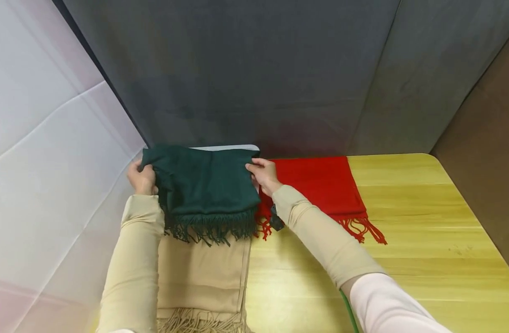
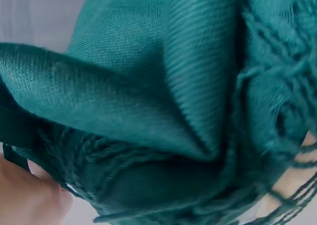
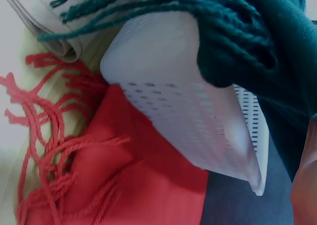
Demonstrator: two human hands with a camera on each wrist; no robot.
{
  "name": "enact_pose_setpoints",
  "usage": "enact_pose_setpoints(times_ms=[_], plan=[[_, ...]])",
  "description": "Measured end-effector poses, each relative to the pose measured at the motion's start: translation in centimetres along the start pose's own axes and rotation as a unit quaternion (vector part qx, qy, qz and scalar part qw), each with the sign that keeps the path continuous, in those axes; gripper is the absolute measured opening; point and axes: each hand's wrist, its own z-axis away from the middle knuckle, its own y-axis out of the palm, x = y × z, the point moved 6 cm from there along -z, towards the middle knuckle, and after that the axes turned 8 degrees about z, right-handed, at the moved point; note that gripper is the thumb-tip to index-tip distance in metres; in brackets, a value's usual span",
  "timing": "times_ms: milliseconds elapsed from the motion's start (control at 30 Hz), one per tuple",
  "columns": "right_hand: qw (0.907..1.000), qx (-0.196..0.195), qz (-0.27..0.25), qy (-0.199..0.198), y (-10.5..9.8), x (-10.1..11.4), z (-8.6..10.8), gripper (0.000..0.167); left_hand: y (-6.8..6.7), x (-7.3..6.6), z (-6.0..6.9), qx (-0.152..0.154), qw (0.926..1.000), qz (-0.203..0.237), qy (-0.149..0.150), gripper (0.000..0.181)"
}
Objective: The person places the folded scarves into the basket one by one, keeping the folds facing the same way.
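Observation:
A dark green fringed scarf (image 1: 204,180) is folded and held up by both hands over a white perforated plastic basket (image 3: 183,121). My left hand (image 1: 143,179) pinches the scarf's upper left edge. At its upper right edge, my right hand (image 1: 264,175) pinches the cloth between thumb and fingers. In the left wrist view the green cloth (image 2: 129,101) bunches in folds, with part of the left hand (image 2: 34,195) at the lower left. Most of the basket is hidden in the head view; only its white rim (image 1: 227,148) shows behind the scarf.
A folded red scarf (image 1: 321,185) with fringe lies right of the basket, partly behind the right forearm. In front, a folded beige scarf (image 1: 204,277) lies on the yellow wooden table (image 1: 425,222). A dark grey panel (image 1: 254,78) stands behind, a white one (image 1: 63,152) at left.

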Motion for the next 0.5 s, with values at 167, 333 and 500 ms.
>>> enact_pose_setpoints(times_ms=[167, 333, 500], plan=[[0.9973, 0.005, 0.006, -0.072, 0.9, -4.1, -5.5, 0.037, -0.5, 0.6, -0.4, 0.010, 0.9981, 0.038, -0.048, 0.036], [0.9955, 0.007, 0.027, -0.091, 2.0, -7.8, -10.5, 0.037, -0.6, 1.0, -0.4, 0.023, 0.9799, 0.162, -0.115, 0.041], [0.9940, 0.004, 0.033, -0.104, 1.2, -4.6, -6.5, 0.033, -0.4, 0.9, 0.2, 0.021, 0.9634, 0.233, -0.132, 0.043]])
